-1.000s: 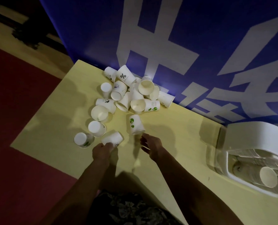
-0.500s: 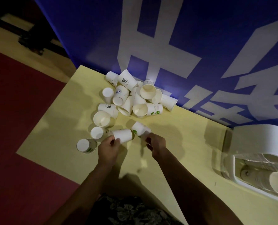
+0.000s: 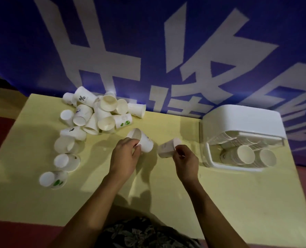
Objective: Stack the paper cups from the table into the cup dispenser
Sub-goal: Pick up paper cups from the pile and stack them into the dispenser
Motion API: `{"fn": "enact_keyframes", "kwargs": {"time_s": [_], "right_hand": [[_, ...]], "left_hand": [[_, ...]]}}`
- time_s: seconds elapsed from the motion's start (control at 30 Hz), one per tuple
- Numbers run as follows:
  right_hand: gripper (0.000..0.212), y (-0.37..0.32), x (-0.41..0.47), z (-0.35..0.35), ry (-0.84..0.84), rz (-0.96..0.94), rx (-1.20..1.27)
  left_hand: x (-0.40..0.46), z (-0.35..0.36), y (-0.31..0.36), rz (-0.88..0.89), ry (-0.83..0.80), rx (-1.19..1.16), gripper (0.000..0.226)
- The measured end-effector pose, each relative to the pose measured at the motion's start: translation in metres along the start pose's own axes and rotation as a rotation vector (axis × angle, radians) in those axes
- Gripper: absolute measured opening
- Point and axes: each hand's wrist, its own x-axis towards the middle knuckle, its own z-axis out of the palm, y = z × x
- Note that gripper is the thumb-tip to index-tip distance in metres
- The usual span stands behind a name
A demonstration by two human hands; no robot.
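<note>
Left hand (image 3: 125,154) grasps one paper cup (image 3: 143,141); right hand (image 3: 185,161) grasps a second cup (image 3: 167,149) (both tilted) above the table (image 3: 220,203) centre, cup dispenser (image 3: 241,138) at right edge.

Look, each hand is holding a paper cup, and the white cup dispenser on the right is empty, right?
Not quite. The left hand and right hand each hold a paper cup, but the head view shows the white cup dispenser already has stacked cups inside.

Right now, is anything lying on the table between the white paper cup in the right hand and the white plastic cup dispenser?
No. The head view shows only bare yellow table between that cup and the dispenser.
</note>
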Motion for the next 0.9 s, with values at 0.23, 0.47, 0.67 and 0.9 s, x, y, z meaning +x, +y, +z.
{"fn": "enact_keyframes", "kwargs": {"time_s": [0.23,0.47,0.67,0.9], "right_hand": [[0.014,0.051,-0.005,-0.098,0.192,-0.135,-0.041],[0.013,0.108,0.002,-0.183,0.314,-0.155,-0.103],[0.016,0.15,0.017,-0.238,0.338,-0.174,-0.143],[0.022,0.184,0.04,-0.282,0.393,-0.162,-0.251]], "left_hand": [[-0.006,0.057,0.099,0.176,-0.072,-0.018,0.004],[-0.016,0.127,0.189,0.296,-0.167,-0.044,0.018],[-0.024,0.175,0.251,0.352,-0.174,-0.058,0.017],[-0.018,0.214,0.296,0.382,-0.281,0.076,0.025]]}}
